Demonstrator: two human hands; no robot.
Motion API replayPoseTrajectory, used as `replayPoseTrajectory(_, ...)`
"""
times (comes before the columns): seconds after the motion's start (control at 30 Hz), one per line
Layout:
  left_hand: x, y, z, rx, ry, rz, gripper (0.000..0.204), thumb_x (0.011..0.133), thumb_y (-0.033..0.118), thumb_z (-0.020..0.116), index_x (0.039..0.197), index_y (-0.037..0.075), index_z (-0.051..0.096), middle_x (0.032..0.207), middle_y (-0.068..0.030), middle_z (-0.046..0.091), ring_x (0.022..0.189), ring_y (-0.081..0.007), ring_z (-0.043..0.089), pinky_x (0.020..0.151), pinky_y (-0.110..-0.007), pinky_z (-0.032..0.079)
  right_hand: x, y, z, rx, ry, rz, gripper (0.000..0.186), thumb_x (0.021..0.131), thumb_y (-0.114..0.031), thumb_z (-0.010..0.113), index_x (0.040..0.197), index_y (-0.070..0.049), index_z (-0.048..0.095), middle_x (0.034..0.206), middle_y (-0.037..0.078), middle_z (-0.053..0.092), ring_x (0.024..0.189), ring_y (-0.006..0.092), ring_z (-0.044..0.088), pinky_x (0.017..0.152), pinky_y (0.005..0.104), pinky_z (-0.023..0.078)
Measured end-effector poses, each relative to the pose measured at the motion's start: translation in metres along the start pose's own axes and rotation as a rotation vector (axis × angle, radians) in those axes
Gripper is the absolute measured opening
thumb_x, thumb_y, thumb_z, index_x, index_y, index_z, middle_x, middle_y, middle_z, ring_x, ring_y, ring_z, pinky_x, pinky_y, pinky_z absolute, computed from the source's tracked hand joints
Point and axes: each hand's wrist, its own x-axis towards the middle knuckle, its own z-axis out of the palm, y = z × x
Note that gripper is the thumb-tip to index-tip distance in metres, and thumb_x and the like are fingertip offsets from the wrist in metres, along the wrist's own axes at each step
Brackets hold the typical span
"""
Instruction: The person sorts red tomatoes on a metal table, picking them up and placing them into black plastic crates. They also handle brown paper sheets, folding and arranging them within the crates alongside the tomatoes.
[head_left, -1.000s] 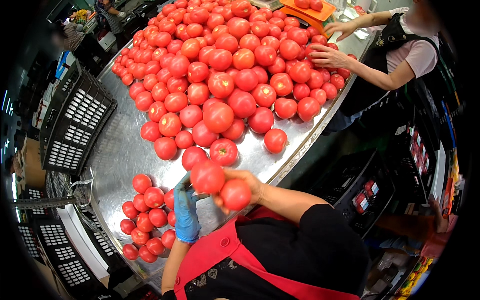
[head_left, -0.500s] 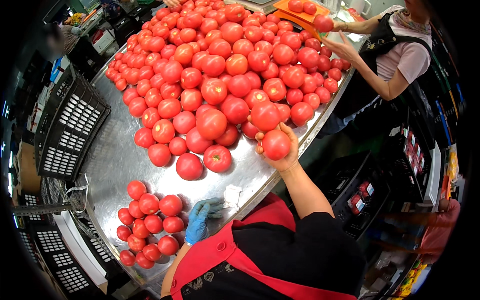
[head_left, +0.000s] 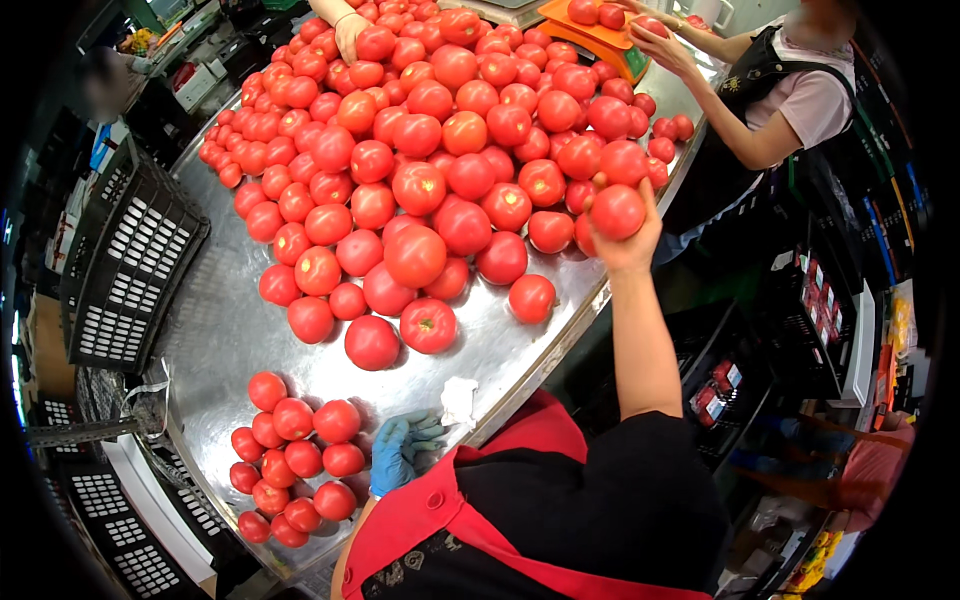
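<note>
Head view: your right hand (head_left: 634, 248) cupped round tomato (head_left: 617, 212) by tomato pile (head_left: 420, 185), presumably against rolling. Your gloved left hand (head_left: 397, 452) half-open, apparently empty, near smaller tomato group (head_left: 303, 458), likely bracing.

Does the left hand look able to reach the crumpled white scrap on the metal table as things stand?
Probably yes: the blue-gloved left hand is close to the crumpled white scrap, with nothing visible blocking the gap between them.
</note>
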Motion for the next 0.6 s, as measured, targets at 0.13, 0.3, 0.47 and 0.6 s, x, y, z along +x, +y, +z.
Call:
replayPoseTrajectory(0.13, 0.000, 0.002, 0.005, 0.022, 0.015, 0.004, 0.038, 0.095, 0.027, 0.045, 0.112, -0.007, 0.052, 0.106, -0.0204, 0.062, 0.089, -0.0260, 0.065, 0.074, -0.033, 0.054, 0.074, -0.051, -0.046, -0.154, 0.093, -0.156, 0.036, 0.090, -0.032, 0.052, 0.117, -0.008, 0.049, 0.107, 0.013, 0.058, 0.093, 0.0303, 0.060, 0.077, 0.0463, 0.051)
replayPoseTrajectory(0.3, 0.006, 0.005, -0.001, -0.003, -0.006, -0.067, 0.039, 0.095, 0.027, 0.045, 0.113, -0.007, 0.052, 0.103, -0.0195, 0.063, 0.087, -0.0261, 0.065, 0.073, -0.033, 0.054, 0.139, -0.094, -0.080, -0.292, 0.160, -0.129, 0.049, 0.084, -0.035, 0.060, 0.125, -0.011, 0.045, 0.119, 0.013, 0.051, 0.106, 0.0306, 0.053, 0.079, 0.0494, 0.050)
replayPoseTrajectory(0.47, 0.004, 0.008, 0.000, -0.015, -0.007, -0.097, 0.039, 0.095, 0.027, 0.045, 0.113, -0.007, 0.052, 0.102, -0.0192, 0.063, 0.087, -0.0260, 0.065, 0.073, -0.033, 0.054, 0.163, -0.073, -0.080, -1.027, 0.336, -0.463, 0.073, 0.079, -0.021, 0.068, 0.139, -0.007, 0.029, 0.134, 0.017, 0.038, 0.117, 0.0324, 0.044, 0.088, 0.0493, 0.045)
replayPoseTrajectory(0.6, 0.006, 0.012, 0.002, -0.022, -0.009, -0.116, 0.039, 0.095, 0.027, 0.045, 0.113, -0.007, 0.052, 0.101, -0.0189, 0.063, 0.087, -0.0259, 0.065, 0.072, -0.032, 0.054, 0.146, -0.055, -0.078, -1.916, 0.403, -0.669, 0.074, 0.080, -0.026, 0.065, 0.138, 0.000, 0.027, 0.139, 0.026, 0.031, 0.126, 0.0389, 0.035, 0.104, 0.0449, 0.030)
